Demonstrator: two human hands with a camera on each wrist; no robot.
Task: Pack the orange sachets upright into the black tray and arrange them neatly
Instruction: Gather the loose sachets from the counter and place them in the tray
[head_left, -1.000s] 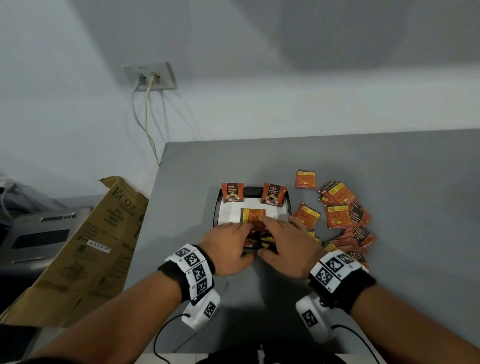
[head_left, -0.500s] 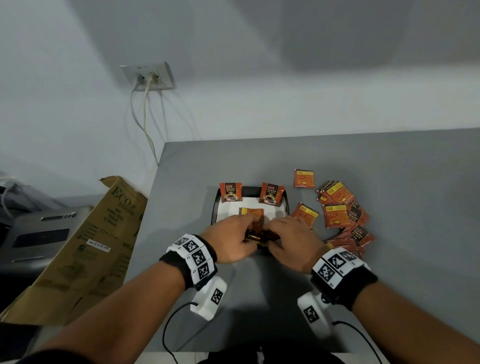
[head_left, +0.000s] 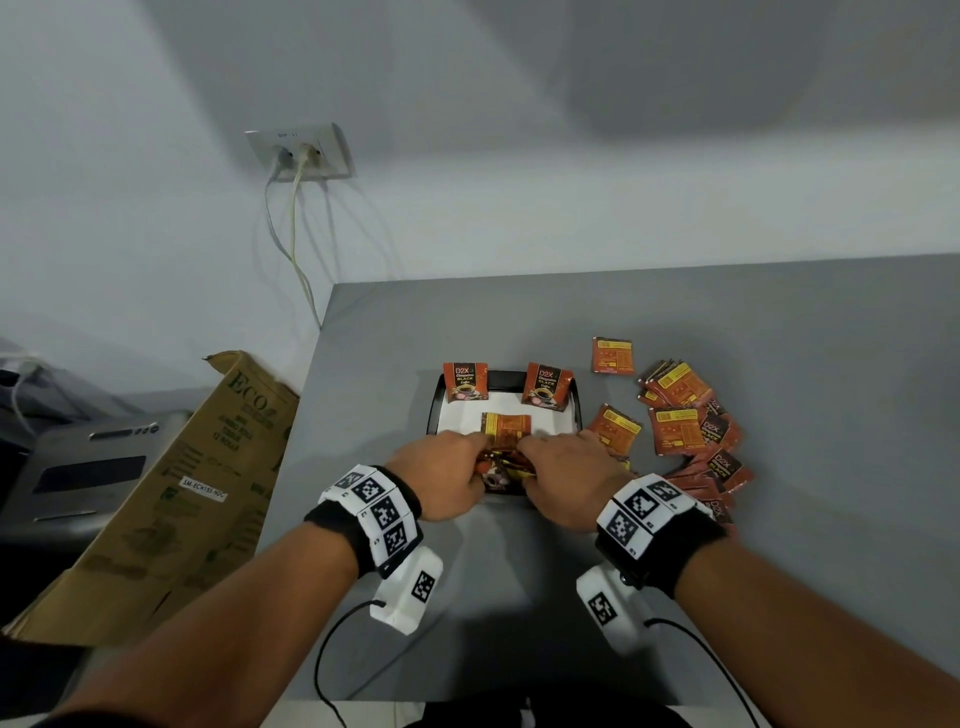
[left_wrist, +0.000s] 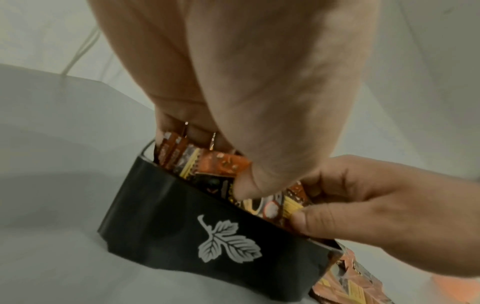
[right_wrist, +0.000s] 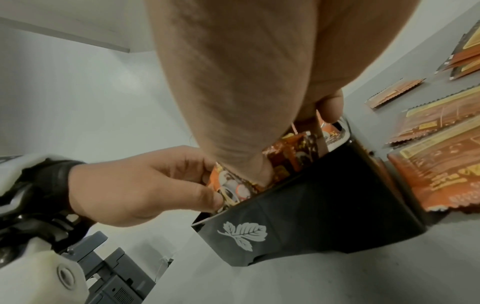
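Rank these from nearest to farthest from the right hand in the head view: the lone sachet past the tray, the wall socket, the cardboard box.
From the right hand:
1. Lone sachet, flat on the table just beyond the tray's far right corner.
2. Cardboard box, leaning off the table's left edge.
3. Wall socket, up on the wall, far left.

Black tray (head_left: 434, 410), white leaf print on near wall, white-lined; orange sachets (head_left: 506, 467) bunched upright at near end, two (head_left: 466, 382) upright at far wall; loose sachets (head_left: 680, 415) flat just right.
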